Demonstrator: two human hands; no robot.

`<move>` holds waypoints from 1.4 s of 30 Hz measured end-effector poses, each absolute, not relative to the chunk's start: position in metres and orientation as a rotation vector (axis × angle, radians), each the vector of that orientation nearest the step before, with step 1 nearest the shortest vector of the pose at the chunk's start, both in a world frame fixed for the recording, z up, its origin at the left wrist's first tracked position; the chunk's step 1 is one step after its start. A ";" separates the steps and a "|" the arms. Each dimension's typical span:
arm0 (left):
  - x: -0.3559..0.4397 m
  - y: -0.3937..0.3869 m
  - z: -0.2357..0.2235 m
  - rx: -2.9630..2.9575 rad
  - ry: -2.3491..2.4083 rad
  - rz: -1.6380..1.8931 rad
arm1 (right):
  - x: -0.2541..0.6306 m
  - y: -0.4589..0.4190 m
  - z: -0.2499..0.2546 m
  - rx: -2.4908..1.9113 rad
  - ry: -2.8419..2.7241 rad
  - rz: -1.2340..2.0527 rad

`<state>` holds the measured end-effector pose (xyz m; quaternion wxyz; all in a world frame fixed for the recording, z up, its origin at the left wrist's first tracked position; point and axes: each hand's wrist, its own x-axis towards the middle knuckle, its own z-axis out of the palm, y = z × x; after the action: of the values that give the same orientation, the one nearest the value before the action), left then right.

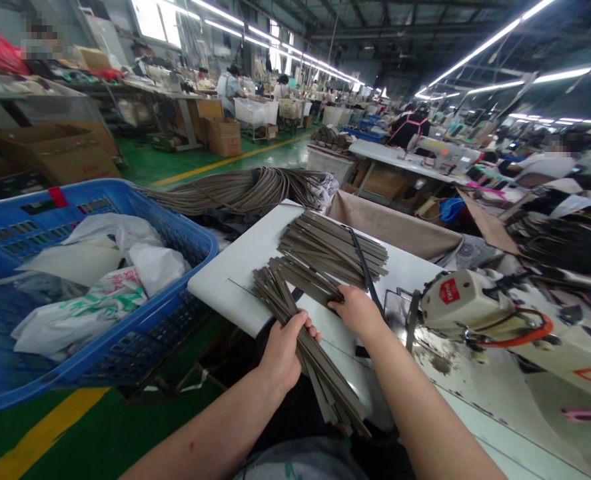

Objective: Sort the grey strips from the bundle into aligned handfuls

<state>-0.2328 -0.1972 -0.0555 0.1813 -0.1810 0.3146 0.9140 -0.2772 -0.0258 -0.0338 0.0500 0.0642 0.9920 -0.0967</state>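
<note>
My left hand (288, 350) is closed around a bundle of grey-brown fabric strips (320, 373), which slants over the table's near edge toward my lap. Beside it, my right hand (358, 310) pinches the near end of a second group of strips (305, 277) lying on the white sewing table (235, 280). Just beyond, a spread pile of the same strips (332, 247) rests on the tabletop. A dark narrow band (365, 267) lies across that pile's right side and runs down toward the sewing machine.
A sewing machine (470, 307) stands at the right. On the left, a blue plastic basket (175, 297) holds white plastic bags (100, 287). Long strips (245, 190) are heaped behind the table, next to a beige cloth-lined bin (395, 227). Several people work at tables farther back.
</note>
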 end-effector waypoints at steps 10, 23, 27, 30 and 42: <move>-0.232 -0.198 -0.051 -0.538 0.893 2.579 | -0.273 -0.029 -0.034 0.093 3.052 -0.206; -0.233 -0.197 -0.060 -0.485 0.904 2.585 | -0.243 -0.053 -0.035 -0.138 3.283 0.146; -0.233 -0.198 -0.061 -0.468 0.908 2.588 | -0.251 -0.049 -0.034 -0.025 3.228 0.066; -0.232 -0.198 -0.061 -0.469 0.916 2.580 | -0.257 -0.045 -0.037 -0.013 3.179 -0.104; -0.233 -0.198 -0.061 -0.477 0.938 2.568 | -0.266 -0.041 -0.041 0.043 3.161 -0.177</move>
<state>-0.2333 -0.1975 -0.0615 0.1822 -0.1689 0.3324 0.9098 -0.2661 -0.0414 -0.0408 -0.0125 0.0136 0.9983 -0.0559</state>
